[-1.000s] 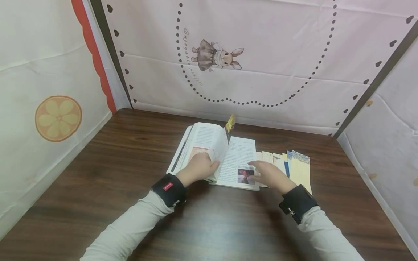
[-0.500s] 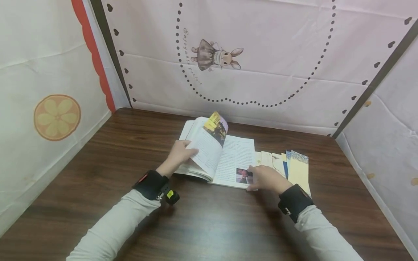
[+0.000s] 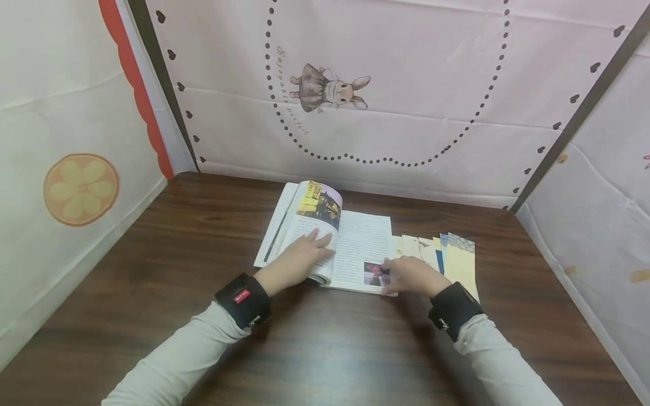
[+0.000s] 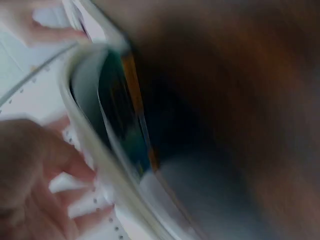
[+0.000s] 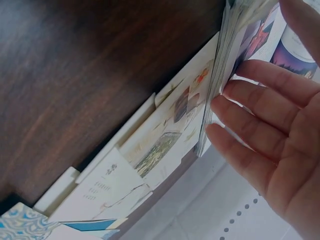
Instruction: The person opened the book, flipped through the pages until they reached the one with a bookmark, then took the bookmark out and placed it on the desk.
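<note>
An open book (image 3: 358, 245) lies on the table, its thicker left side bulging upward. My left hand (image 3: 294, 264) rests on the left page with fingers spread, below a yellow-and-purple city photo (image 3: 319, 206). At the right page's lower outer corner, beside a small dark picture, is my right hand (image 3: 415, 275). The right wrist view shows its nearly straight fingertips (image 5: 216, 131) against the edges of the pages. Blurred in the left wrist view, my left hand (image 4: 37, 170) is over the curved pages (image 4: 95, 150).
Several overlapping paper cards (image 3: 463, 262) fan out to the right of the book, partly under my right forearm. Printed cloth walls (image 3: 406, 84) enclose the dark wooden table (image 3: 325, 349) at the back and sides.
My left hand lifted a page, then laid it down on the left side and now rests on it, so the city photo faces up. The right hand has settled at the right page's edge.
</note>
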The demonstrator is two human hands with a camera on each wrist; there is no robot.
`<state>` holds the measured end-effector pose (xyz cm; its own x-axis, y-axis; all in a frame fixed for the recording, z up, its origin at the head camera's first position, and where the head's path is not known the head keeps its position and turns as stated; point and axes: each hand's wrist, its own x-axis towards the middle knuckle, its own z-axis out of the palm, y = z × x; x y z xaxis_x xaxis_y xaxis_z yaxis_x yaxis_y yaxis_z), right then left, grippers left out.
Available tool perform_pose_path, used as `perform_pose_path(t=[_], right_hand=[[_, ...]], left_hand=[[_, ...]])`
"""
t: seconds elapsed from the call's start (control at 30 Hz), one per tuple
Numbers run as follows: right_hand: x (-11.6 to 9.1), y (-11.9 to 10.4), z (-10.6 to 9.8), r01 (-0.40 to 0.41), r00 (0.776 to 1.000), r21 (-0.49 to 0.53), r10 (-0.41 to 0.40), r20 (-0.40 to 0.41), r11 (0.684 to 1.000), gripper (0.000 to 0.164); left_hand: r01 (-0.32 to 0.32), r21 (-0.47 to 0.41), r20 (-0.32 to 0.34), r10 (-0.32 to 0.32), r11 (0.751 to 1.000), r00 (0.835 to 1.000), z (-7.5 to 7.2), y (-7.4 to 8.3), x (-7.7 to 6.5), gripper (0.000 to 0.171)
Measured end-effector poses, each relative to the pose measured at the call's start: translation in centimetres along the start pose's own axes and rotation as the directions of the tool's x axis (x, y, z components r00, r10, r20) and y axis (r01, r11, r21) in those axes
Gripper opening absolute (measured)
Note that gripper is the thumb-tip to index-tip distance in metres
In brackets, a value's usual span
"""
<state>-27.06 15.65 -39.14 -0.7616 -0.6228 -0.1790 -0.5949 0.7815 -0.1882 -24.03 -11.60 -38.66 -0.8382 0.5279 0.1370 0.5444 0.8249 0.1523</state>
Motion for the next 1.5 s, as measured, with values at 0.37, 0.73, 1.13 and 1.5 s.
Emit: perform_pose_path(t=[0.37, 0.73, 1.13, 1.5], right_hand=[[1.6, -0.6, -0.3, 0.1, 0.993, -0.014, -0.101, -0.058, 0.995, 0.016], [1.2, -1.0, -0.6, 0.068, 0.975, -0.039, -0.075, -0.209, 0.997, 0.013], [1.2, -3.1, -2.7, 0.241, 0.772, -0.187, -0.305, -0.558, 0.952, 0.016], [0.7, -2.9, -2.0, 0.154, 0.74, -0.105, -0.186, -0.647, 0.982, 0.041]], left_hand=[[0.173, -0.131, 0.018, -0.173, 0.976, 0.985, 0.6, -0.1, 0.4, 0.028], [0.19, -0.108, 0.072, -0.182, 0.976, 0.981, 1.0, 0.8, 1.1, 0.067], [0.18, -0.018, 0.002, -0.18, 0.984, 0.984, 2.0, 2.0, 2.0, 0.067], [0.228, -0.052, -0.018, -0.229, 0.972, 0.973, 2.0, 2.8, 2.4, 0.042]])
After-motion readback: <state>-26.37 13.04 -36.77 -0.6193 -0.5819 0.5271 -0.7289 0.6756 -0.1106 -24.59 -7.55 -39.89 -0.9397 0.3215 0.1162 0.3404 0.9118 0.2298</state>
